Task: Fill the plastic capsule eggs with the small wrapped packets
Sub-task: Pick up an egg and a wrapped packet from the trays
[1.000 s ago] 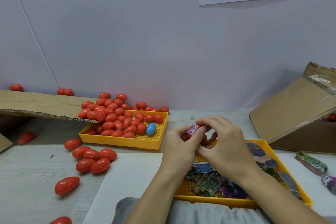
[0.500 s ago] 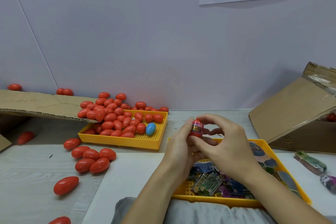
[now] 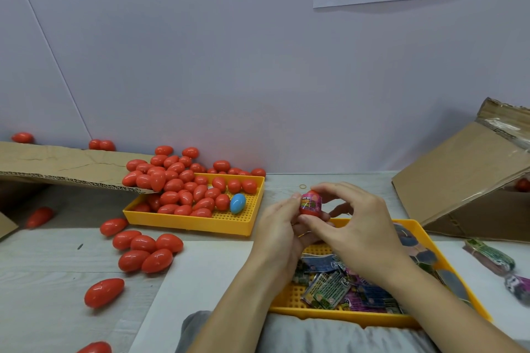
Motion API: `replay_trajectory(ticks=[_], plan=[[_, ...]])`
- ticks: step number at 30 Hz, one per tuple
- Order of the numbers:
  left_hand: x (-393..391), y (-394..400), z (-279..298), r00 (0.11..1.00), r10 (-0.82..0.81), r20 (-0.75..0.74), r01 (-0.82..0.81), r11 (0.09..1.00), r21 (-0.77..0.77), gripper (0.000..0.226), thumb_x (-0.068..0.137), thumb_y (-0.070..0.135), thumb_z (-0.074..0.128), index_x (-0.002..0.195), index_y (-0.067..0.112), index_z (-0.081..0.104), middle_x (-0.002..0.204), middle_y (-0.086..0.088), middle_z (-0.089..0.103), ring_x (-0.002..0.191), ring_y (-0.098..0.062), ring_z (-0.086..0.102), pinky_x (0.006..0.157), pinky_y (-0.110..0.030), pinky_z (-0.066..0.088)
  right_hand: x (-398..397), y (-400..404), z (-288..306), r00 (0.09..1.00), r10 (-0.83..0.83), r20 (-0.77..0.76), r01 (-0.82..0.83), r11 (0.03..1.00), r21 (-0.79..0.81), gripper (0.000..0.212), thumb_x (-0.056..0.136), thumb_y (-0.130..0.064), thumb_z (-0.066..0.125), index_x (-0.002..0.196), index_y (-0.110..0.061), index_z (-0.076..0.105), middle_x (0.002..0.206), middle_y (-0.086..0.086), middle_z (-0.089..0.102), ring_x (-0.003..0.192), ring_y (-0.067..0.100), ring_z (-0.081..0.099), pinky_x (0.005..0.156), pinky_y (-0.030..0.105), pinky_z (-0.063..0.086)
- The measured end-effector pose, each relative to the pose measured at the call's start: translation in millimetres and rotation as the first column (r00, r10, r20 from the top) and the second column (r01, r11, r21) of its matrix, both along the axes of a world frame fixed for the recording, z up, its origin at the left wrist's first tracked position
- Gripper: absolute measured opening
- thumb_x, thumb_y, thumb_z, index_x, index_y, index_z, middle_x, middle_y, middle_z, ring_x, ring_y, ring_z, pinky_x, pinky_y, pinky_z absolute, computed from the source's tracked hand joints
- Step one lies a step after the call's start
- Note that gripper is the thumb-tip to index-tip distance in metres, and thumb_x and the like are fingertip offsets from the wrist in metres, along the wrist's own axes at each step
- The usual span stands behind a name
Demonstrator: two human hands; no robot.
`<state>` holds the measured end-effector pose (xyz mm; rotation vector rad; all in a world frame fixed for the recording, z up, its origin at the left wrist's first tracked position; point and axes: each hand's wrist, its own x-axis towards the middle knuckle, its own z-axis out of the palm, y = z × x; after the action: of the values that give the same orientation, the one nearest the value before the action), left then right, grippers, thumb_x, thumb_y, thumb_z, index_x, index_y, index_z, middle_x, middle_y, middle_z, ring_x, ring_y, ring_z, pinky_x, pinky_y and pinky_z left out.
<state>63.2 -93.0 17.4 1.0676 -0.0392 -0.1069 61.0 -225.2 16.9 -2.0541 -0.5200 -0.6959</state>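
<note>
Two perforated yellow plastic trays sit on the pale table: the far tray (image 3: 246,226) heaped with glossy red capsule eggs (image 3: 183,189), the near tray (image 3: 338,315) holding crinkly wrapped packets (image 3: 329,289). Above it, left hand (image 3: 281,235) and right hand (image 3: 361,232) pinch a red egg half (image 3: 311,209) with a pink packet (image 3: 311,200) bulging out.
</note>
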Motion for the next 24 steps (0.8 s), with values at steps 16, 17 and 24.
replay_trajectory(ticks=[16, 17, 24], plan=[[-9, 11, 14, 0.917, -0.383, -0.108, 0.306, 0.852, -0.424, 0.042, 0.090, 0.016, 0.048, 0.119, -0.015, 0.054, 0.104, -0.032, 0.070, 0.094, -0.039, 0.073, 0.071, -0.039, 0.062, -7, 5, 8, 0.997, 0.029, 0.069, -0.029, 1.000, 0.004, 0.044, 0.076, -0.046, 0.072, 0.112, -0.021, 0.069, 0.103, -0.014, 0.065, 0.101, 0.002, 0.059, 0.083, 0.010, 0.046], [-9, 11, 13, 0.923, -0.368, -0.111, 0.292, 0.859, -0.420, 0.046, 0.086, 0.017, 0.051, 0.118, -0.014, 0.054, 0.103, -0.032, 0.070, 0.093, -0.039, 0.073, 0.072, -0.039, 0.062, -7, 5, 7, 0.998, 0.028, 0.064, -0.028, 1.000, 0.004, 0.044, 0.076, -0.045, 0.072, 0.113, -0.021, 0.069, 0.103, -0.014, 0.065, 0.101, 0.001, 0.059, 0.084, 0.010, 0.046], [-1, 12, 7, 0.982, -0.170, -0.084, 0.130, 0.927, -0.352, 0.030, 0.086, 0.010, 0.062, 0.110, -0.007, 0.066, 0.109, -0.029, 0.070, 0.095, -0.034, 0.073, 0.078, -0.036, 0.062, -3, 1, 1, 0.990, 0.119, -0.073, -0.104, 0.979, 0.178, 0.037, 0.087, -0.009, 0.074, 0.115, -0.032, 0.067, 0.104, -0.016, 0.073, 0.104, 0.002, 0.066, 0.088, 0.020, 0.055]])
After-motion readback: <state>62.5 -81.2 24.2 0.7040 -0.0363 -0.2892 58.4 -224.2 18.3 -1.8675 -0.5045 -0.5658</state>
